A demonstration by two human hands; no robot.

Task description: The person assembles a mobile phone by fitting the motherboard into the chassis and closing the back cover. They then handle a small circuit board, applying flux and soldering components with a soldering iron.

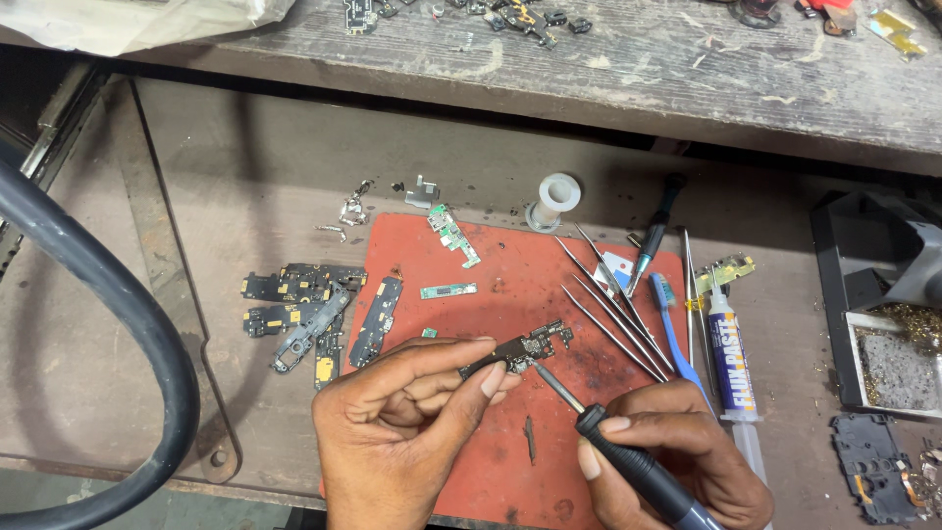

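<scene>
- A worn, scratched grey surface (245,196) fills the view, with a raised wooden ledge (638,69) across the top and a thick black hose (128,314) curving down the left side
- In the middle lies a red work mat (510,285), stained and scuffed, and both hands are over its lower edge
- The left hand (402,422) comes in from the bottom, its grip pinching a small dark circuit board (520,350) between thumb and fingertips, holding it just above the mat
- The right hand (677,442) has its grip wrapped tight around the black handle of a soldering iron (628,461), the thin metal tip angled up and left, touching the underside of the board
- To the left of the mat sits a cluster of black boards with gold patches (304,314), and one long dark strip board (376,321) lies on the mat's left edge
- Two small green boards rest higher on the mat: one tilted near the top (453,236), one flat lower down (448,291)
- Right of the held board, several steel tweezers (608,304) fan out, beside a blue toothbrush (672,329) and a white flux syringe (731,363)
- A white empty spool (554,199) stands just past the mat's top edge, a dark screwdriver (655,236) near it
- Far right, a black stand (873,285) holds a tray with a grey sponge (898,368) and brass wool
</scene>
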